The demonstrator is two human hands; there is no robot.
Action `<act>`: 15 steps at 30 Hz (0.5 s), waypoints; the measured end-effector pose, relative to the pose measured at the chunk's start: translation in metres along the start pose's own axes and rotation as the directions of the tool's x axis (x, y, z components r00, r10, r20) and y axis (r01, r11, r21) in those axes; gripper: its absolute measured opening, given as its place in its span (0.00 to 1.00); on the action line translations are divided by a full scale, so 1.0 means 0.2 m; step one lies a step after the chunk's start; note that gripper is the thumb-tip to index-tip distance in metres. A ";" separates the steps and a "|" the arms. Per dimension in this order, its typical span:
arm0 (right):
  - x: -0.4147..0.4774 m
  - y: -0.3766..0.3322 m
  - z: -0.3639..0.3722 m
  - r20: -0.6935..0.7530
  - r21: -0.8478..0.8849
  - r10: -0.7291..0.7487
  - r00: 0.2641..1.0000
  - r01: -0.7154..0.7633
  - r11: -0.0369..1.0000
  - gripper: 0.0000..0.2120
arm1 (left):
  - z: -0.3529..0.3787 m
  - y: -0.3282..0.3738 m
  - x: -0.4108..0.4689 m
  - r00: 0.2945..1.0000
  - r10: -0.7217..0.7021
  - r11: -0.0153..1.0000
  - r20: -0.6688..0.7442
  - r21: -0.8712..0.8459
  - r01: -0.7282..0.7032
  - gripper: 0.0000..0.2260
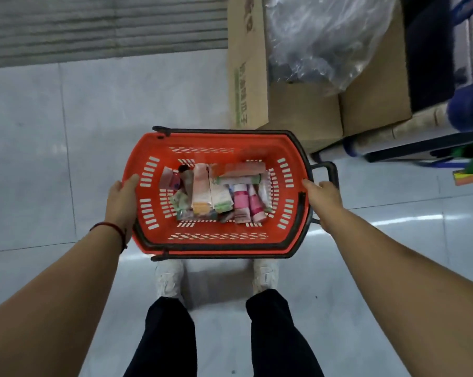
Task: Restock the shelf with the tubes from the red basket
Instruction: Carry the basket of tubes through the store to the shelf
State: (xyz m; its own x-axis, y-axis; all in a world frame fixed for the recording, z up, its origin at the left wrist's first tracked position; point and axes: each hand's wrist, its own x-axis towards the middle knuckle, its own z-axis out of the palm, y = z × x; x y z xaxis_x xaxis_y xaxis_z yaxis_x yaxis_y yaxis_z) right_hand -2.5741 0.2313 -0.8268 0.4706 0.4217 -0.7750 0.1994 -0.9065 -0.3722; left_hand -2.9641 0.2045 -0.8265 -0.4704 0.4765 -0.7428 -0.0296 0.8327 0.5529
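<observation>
A red basket with black handles is held level above the floor, in front of my legs. Several tubes in pink, orange, green and white lie jumbled in its bottom. My left hand grips the basket's left end, fingers under the rim and thumb on top. My right hand holds the right end near the black handle. No shelf face is clearly in view.
Cardboard boxes with a clear plastic bag on top stand on the floor at the upper right. A dark low shelf edge and blue items sit at the far right. A grey shutter fills the top left. The floor is pale glossy tile.
</observation>
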 end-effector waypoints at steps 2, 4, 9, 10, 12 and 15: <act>0.07 0.05 0.09 0.017 0.012 -0.001 1.000 0.001 1.000 0.32 | -0.02 -0.07 0.17 0.997 -0.073 0.997 -0.012 -0.001 0.073 0.37; 0.16 0.10 0.15 0.002 0.017 0.005 1.000 -0.005 1.000 0.31 | -0.04 -0.13 0.32 0.991 -0.132 0.991 -0.014 -0.003 0.132 0.41; 0.30 0.18 0.23 -0.052 0.121 -0.002 0.999 0.008 0.993 0.33 | -0.02 -0.16 0.45 0.987 -0.153 0.988 -0.047 -0.017 0.152 0.31; 0.29 0.17 0.23 -0.057 0.135 -0.005 0.998 0.013 0.991 0.31 | -0.02 -0.16 0.45 0.987 -0.147 0.989 -0.060 -0.017 0.146 0.28; 0.27 0.16 0.21 -0.028 0.180 0.002 1.000 0.004 0.984 0.26 | -0.02 -0.15 0.42 0.985 -0.148 0.988 -0.088 -0.052 0.144 0.21; 0.22 0.15 0.14 0.001 0.215 0.032 0.999 -0.031 0.976 0.23 | -0.02 -0.07 0.31 0.977 -0.150 0.987 -0.153 -0.072 0.140 0.15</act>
State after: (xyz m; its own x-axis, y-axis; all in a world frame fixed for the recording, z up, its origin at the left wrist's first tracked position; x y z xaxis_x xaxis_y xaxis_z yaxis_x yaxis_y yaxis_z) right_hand -2.5707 0.2239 -0.8857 0.4756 0.3927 -0.7872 -0.0048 -0.8936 -0.4488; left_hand -2.9970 0.2203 -0.8786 -0.5899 0.2974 -0.7507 -0.1589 0.8688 0.4690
